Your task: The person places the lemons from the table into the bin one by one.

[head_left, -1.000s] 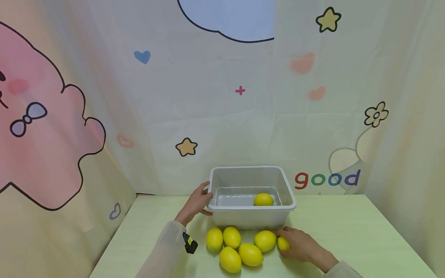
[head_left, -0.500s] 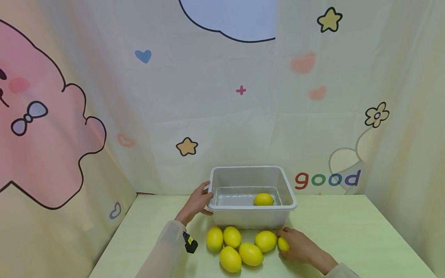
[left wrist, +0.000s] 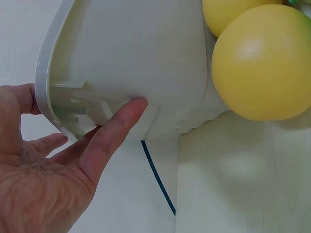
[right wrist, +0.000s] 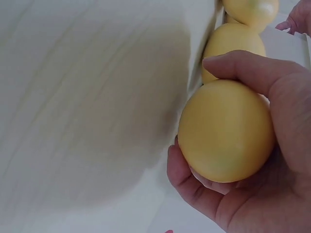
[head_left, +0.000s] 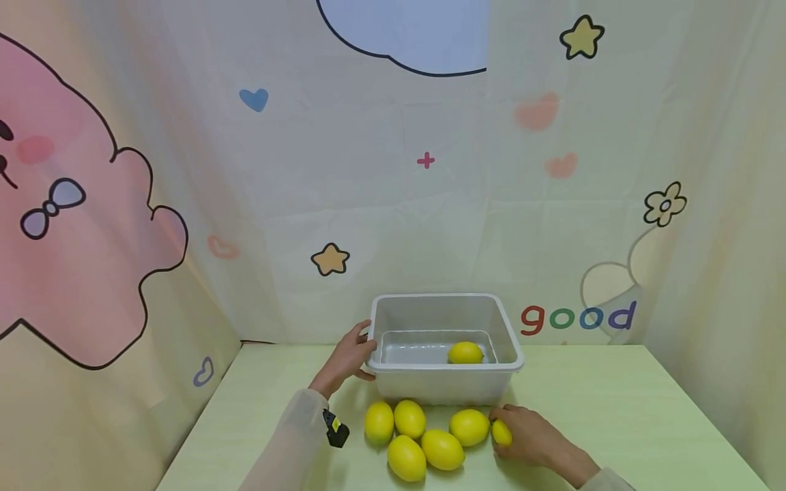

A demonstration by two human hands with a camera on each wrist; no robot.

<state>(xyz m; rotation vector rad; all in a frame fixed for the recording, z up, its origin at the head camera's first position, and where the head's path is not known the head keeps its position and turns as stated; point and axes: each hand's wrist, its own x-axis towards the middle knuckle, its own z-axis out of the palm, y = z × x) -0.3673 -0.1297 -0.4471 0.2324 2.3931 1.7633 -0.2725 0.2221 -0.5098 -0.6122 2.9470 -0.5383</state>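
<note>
Presently, the right hand [head_left: 531, 436] holds the near lemon [head_left: 501, 432], its fingers [right wrist: 199, 194] and thumb curled about opposite sides; the grip is closed to the width of the fruit. The near lemon sits low over the table [head_left: 602, 395], just in front of the right front corner of the bin [head_left: 430, 387]. Whether its underside touches the table cannot be told. Relative to this grip, the rim [head_left: 442, 367] lies higher, farther from the person and mainly to the left, so the front wall separates the near lemon from the inside of the bin. The right hand is the nearer hand; the left hand [head_left: 350, 356] is at the opposite end, holding the bin by its left side at the rim. The long axis of the near lemon cannot be fixed: the right wrist view shows a nearly round outline, and the hand covers much of it in the head view. Five loose lemons [head_left: 443, 450] lie on the table before the bin, the rightmost just beside the held one. One inner lemon [head_left: 465, 352] rests inside the bin, right of its middle.
</note>
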